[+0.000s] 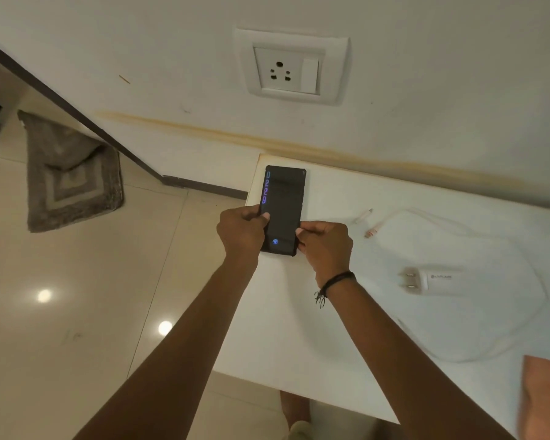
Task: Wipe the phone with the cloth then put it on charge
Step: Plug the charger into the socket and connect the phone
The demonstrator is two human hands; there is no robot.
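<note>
**Phone held in both hands at the counter's corner**

Both hands were clamped on the phone. The left hand pinched its left edge with the thumb on the glass, and the right hand pinched the right edge near the bottom. The phone lay lengthwise at the far left corner of the counter, screen up and lit. Whether it rested on the surface or hung just above it could not be told.

The cloth, if the blurred orange-brown patch at the near right was it, lay well apart from the phone. To wipe well, one hand would best hold the phone by its edges, thumb off the glass, while the other fetched the cloth.

The counter's left edge ran just beside the phone, with floor below, so drawing the phone inward seemed wise. Open room lay to the right, as far as the cable and charger plug. The wall socket sat above.
</note>
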